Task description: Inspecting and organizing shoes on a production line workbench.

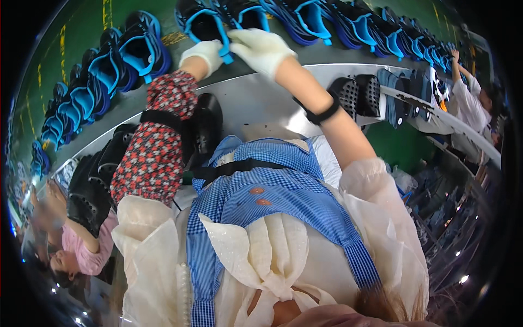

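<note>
A row of black shoes with bright blue linings runs along the green surface in front of me. Both my hands wear white gloves and meet at one black-and-blue shoe (202, 24) near the top middle. My left hand (206, 56) is curled against the near end of its blue collar tab. From the right, my right hand (262, 50) brings its bent fingers and thumb to the same tab's edge. The fingertips of both hands are partly hidden there. A second shoe (248, 15) stands close beside it, by my right hand.
More shoes (140, 48) line the green belt (81, 32) on both sides. A grey ledge (256, 101) lies below it, with black studded forms (357, 95) and flat insoles (393, 92) to the right. Other people work at left (81, 245) and right (471, 106).
</note>
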`<state>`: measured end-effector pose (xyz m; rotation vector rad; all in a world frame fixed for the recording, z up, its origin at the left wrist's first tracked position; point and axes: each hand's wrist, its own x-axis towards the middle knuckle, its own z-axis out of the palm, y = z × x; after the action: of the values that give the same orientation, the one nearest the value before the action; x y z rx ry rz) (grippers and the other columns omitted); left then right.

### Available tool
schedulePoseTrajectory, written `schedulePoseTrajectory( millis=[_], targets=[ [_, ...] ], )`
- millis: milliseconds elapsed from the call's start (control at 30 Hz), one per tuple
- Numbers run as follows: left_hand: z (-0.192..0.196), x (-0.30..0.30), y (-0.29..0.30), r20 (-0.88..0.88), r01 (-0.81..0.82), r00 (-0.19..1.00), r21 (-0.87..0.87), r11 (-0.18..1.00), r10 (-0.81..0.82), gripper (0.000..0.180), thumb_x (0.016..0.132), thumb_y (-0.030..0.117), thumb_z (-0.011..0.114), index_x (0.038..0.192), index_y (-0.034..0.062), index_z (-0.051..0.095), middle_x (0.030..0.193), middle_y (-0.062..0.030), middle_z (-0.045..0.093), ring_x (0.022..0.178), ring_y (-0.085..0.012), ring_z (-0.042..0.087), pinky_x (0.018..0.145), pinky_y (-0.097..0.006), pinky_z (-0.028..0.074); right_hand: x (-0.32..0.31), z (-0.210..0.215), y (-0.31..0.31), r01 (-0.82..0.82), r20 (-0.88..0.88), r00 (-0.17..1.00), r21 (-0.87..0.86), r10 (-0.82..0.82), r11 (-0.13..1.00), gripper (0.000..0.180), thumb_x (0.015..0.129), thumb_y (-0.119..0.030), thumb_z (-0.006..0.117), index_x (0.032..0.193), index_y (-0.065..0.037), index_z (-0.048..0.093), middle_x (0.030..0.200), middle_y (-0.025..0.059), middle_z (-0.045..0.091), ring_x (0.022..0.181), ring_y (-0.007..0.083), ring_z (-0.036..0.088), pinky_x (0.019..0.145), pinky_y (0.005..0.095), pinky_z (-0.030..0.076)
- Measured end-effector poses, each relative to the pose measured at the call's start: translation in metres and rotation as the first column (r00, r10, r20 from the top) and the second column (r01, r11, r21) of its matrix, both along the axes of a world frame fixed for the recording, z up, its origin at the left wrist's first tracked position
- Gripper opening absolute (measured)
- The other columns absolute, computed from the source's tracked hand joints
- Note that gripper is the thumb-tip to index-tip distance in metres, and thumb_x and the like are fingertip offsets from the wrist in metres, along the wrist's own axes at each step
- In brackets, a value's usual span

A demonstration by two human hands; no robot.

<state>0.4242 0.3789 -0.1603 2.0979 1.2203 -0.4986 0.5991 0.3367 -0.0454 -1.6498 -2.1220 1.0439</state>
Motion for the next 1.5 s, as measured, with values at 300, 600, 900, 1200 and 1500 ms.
schedulePoseTrajectory(
  millis=[300,600,900,1200,1500],
  targets=[
    [0.105,-0.015,-0.013,-0.147,0.053,0.989,0.146,0.988,-0.032,0.042,0.081,0.017,0.053,0.123,0.0142,0.048,0.120,-0.0108,0.049,0.105,-0.0324,0.053,0.087,-0.041,0.045,0.237,0.034,-0.168,0.495,0.468,0.704,0.215,-0.534,0.842,0.025,0.079,-0.016,0.058,0.104,-0.010,0.059,0.101,0.0128,0.060,0.093,0.0301,0.058,0.081,0.0366,0.046],
    [0.132,0.014,-0.023,0.048,0.043,0.997,0.291,0.956,-0.059,0.040,0.082,0.027,0.055,0.119,0.0135,0.051,0.120,-0.0096,0.050,0.108,-0.0292,0.052,0.090,-0.037,0.044,0.285,0.006,-0.211,0.532,0.476,0.691,0.174,-0.544,0.828,0.032,0.072,-0.018,0.067,0.101,-0.009,0.058,0.097,0.0108,0.059,0.088,0.0289,0.058,0.075,0.0366,0.046],
    [0.156,0.048,-0.046,0.362,-0.011,0.931,0.177,0.984,-0.055,0.036,0.079,0.028,0.061,0.109,0.0098,0.060,0.100,-0.0124,0.060,0.093,-0.0272,0.057,0.082,-0.033,0.046,0.241,0.089,-0.183,0.485,0.390,0.772,0.149,-0.502,0.862,0.035,0.068,-0.011,0.074,0.096,-0.002,0.055,0.092,0.0106,0.056,0.079,0.0201,0.060,0.072,0.0296,0.049],
    [0.157,0.077,-0.075,0.090,0.077,0.330,-0.995,0.068,0.940,0.052,0.090,0.045,0.048,0.122,0.0040,0.048,0.116,-0.0079,0.055,0.105,-0.0175,0.054,0.093,-0.034,0.041,0.101,0.096,-0.110,0.199,-0.290,0.936,-0.036,-0.200,0.979,0.037,0.066,-0.013,0.074,0.097,-0.002,0.057,0.088,0.0101,0.058,0.077,0.0204,0.057,0.072,0.0286,0.047],
    [0.136,0.044,-0.053,0.288,-0.064,0.130,-0.952,0.298,0.949,0.030,0.087,0.025,0.059,0.111,0.0077,0.052,0.103,-0.0044,0.058,0.096,-0.0165,0.058,0.088,-0.037,0.046,0.052,0.073,-0.072,0.360,0.032,0.930,-0.290,-0.367,0.887,0.044,0.080,-0.041,0.058,0.098,0.000,0.055,0.085,0.0201,0.062,0.080,0.0352,0.061,0.071,0.0381,0.047]
  ],
)
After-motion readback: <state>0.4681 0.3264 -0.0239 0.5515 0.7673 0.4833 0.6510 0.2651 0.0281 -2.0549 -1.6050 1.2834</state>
